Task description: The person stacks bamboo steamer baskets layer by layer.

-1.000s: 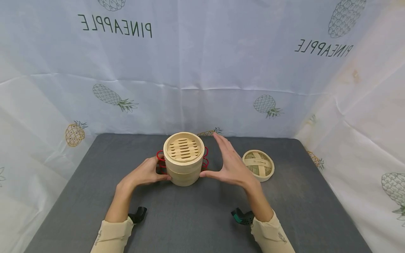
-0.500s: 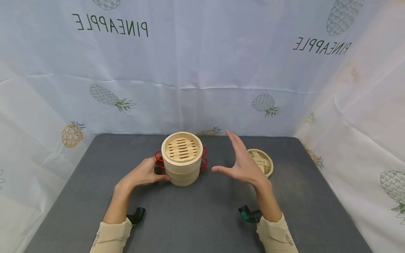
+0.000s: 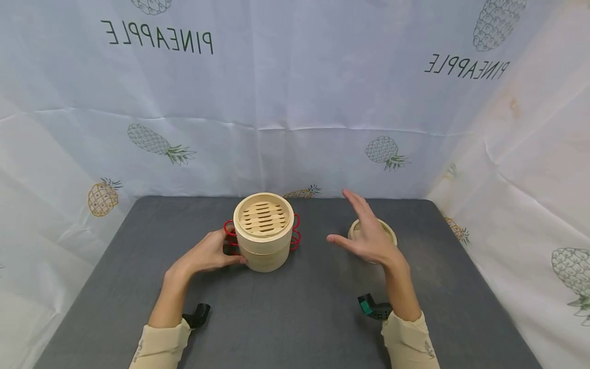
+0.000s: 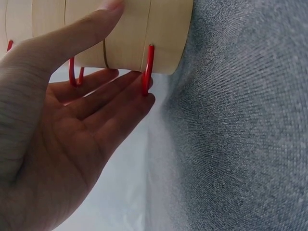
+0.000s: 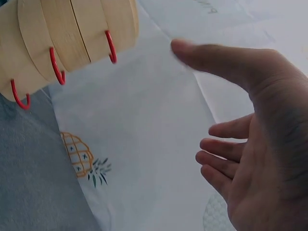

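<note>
A stack of round bamboo steamer baskets [image 3: 264,246] stands left of the table's middle, its slatted top uncovered. Red loop handles [image 5: 57,67] stick out from its sides. My left hand [image 3: 207,253] holds the stack by its left side; in the left wrist view the thumb lies on the wall and the fingertips reach round by the red loops. Well to the right of the stack, my right hand [image 3: 369,238] hovers with thumb and fingers spread, holding nothing. Behind it sits a round woven bamboo lid [image 3: 390,233], largely hidden by the hand.
The dark grey table [image 3: 286,318] ends at the back against a pale cloth [image 3: 295,92] printed with pineapples. The cloth also hangs along both sides. A black wrist-worn device [image 3: 375,309] sits by the right sleeve, and another [image 3: 197,316] by the left.
My right hand has left the stack's right side and moved right, over toward the lid, which it now partly covers. The left hand keeps its place on the stack.
</note>
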A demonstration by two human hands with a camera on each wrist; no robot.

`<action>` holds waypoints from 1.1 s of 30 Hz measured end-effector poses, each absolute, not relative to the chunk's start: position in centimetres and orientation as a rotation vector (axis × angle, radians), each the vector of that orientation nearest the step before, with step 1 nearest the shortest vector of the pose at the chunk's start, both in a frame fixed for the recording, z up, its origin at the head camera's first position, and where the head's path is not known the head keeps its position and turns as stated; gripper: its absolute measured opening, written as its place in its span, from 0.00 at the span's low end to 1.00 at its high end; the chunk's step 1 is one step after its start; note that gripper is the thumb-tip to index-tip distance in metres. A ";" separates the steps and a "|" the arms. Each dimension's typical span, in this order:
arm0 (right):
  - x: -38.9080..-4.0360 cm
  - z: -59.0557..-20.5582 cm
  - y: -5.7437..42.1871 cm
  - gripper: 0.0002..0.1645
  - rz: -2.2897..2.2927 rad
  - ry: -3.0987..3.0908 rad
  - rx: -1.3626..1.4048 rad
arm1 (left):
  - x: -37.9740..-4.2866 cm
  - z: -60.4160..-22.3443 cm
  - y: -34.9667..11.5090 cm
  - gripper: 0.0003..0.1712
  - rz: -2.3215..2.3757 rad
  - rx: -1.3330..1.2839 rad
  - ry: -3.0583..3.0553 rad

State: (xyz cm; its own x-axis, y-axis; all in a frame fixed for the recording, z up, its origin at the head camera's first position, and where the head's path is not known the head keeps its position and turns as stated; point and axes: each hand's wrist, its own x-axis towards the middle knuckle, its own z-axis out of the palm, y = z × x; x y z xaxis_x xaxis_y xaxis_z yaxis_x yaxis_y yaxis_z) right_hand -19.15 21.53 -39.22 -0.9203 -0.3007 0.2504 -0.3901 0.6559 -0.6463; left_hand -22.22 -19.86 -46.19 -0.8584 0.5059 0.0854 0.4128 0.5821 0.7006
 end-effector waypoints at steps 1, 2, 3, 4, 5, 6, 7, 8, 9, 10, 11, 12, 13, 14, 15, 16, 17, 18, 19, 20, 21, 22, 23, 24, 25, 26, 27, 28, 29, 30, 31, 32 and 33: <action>-19.2 -39.3 21.8 0.66 1.121 -2.742 0.588 | -22.2 -46.2 -19.9 0.38 1.139 0.781 2.683; -19.2 -39.4 22.0 0.65 1.122 -2.740 0.599 | -22.2 -46.2 -19.9 0.38 1.139 0.780 2.682; -19.3 -39.4 22.3 0.63 1.119 -2.737 0.610 | -22.2 -46.3 -19.9 0.38 1.140 0.780 2.682; -19.3 -39.5 22.5 0.62 1.115 -2.737 0.613 | -22.2 -46.3 -19.9 0.38 1.142 0.778 2.681; -19.4 -39.5 22.8 0.61 1.113 -2.736 0.614 | -22.2 -46.3 -19.9 0.38 1.143 0.776 2.680; -19.4 -39.6 23.0 0.60 1.113 -2.736 0.613 | -22.2 -46.3 -19.9 0.38 1.143 0.775 2.680; -19.5 -39.6 23.2 0.59 1.111 -2.738 0.609 | -22.2 -46.3 -19.9 0.38 1.145 0.773 2.679; -19.5 -39.7 23.4 0.58 1.110 -2.742 0.604 | -22.2 -46.3 -19.9 0.38 1.145 0.774 2.679; -19.5 -39.6 23.6 0.58 1.112 -2.740 0.606 | -22.2 -46.3 -19.9 0.38 1.146 0.774 2.680; -19.5 -39.6 23.8 0.57 1.119 -2.739 0.605 | -22.2 -46.3 -19.9 0.38 1.146 0.775 2.680; -19.5 -39.6 23.9 0.56 1.130 -2.735 0.606 | -22.2 -46.3 -19.9 0.38 1.147 0.777 2.679; -19.5 -39.7 24.1 0.56 1.141 -2.731 0.606 | -22.2 -46.3 -19.9 0.38 1.147 0.778 2.679; -19.5 -39.7 24.3 0.55 1.150 -2.726 0.606 | -22.2 -46.3 -19.9 0.38 1.147 0.778 2.677; -19.5 -39.8 24.6 0.54 1.163 -2.719 0.607 | -22.3 -46.3 -19.9 0.39 1.149 0.778 2.673; -19.5 -39.9 24.8 0.53 1.170 -2.712 0.608 | -22.3 -46.3 -19.9 0.39 1.149 0.772 2.673; -19.6 -40.0 25.1 0.52 1.170 -2.709 0.603 | -22.3 -46.3 -19.9 0.39 1.150 0.764 2.669; -19.7 -40.2 25.3 0.51 1.167 -2.703 0.602 | -22.3 -46.3 -19.9 0.40 1.151 0.757 2.664; -19.8 -40.3 25.6 0.50 1.166 -2.697 0.602 | -22.3 -46.3 -19.9 0.40 1.150 0.751 2.660; -19.9 -40.5 25.9 0.49 1.164 -2.692 0.600 | -22.2 -46.3 -19.9 0.40 1.150 0.745 2.657; -20.0 -40.6 26.2 0.48 1.161 -2.686 0.596 | -22.3 -46.3 -19.9 0.40 1.151 0.743 2.653; -20.0 -40.8 26.5 0.47 1.156 -2.681 0.592 | -22.2 -46.3 -19.9 0.40 1.149 0.739 2.653; -20.1 -41.0 26.8 0.46 1.155 -2.675 0.588 | -22.2 -46.2 -19.9 0.40 1.152 0.740 2.650; -20.2 -41.1 27.0 0.44 1.159 -2.671 0.580 | -22.2 -46.3 -19.9 0.40 1.150 0.741 2.650; -20.2 -41.3 27.3 0.43 1.161 -2.669 0.572 | -22.2 -46.3 -20.0 0.40 1.150 0.741 2.652; -20.3 -41.4 27.6 0.42 1.164 -2.668 0.561 | -22.2 -46.3 -20.0 0.40 1.150 0.747 2.653; -20.4 -41.6 27.9 0.40 1.163 -2.669 0.552 | -22.2 -46.3 -19.9 0.40 1.151 0.746 2.654; -20.4 -41.7 28.1 0.39 1.167 -2.671 0.544 | -22.2 -46.3 -19.9 0.40 1.154 0.743 2.653; -20.5 -41.9 28.4 0.38 1.169 -2.674 0.536 | -22.2 -46.3 -19.9 0.40 1.158 0.748 2.651; -20.5 -42.0 28.6 0.37 1.170 -2.678 0.528 | -22.2 -46.3 -19.9 0.40 1.159 0.748 2.653; -20.5 -42.2 28.8 0.35 1.171 -2.681 0.522 | -22.2 -46.4 -19.8 0.40 1.161 0.747 2.654; -20.5 -42.3 28.9 0.34 1.175 -2.683 0.514 | -22.2 -46.4 -19.8 0.40 1.161 0.753 2.656; -20.6 -42.4 29.1 0.33 1.177 -2.684 0.508 | -22.2 -46.4 -19.8 0.39 1.160 0.754 2.657; -20.6 -42.5 29.2 0.32 1.176 -2.687 0.501 | -22.3 -46.4 -19.8 0.39 1.159 0.761 2.660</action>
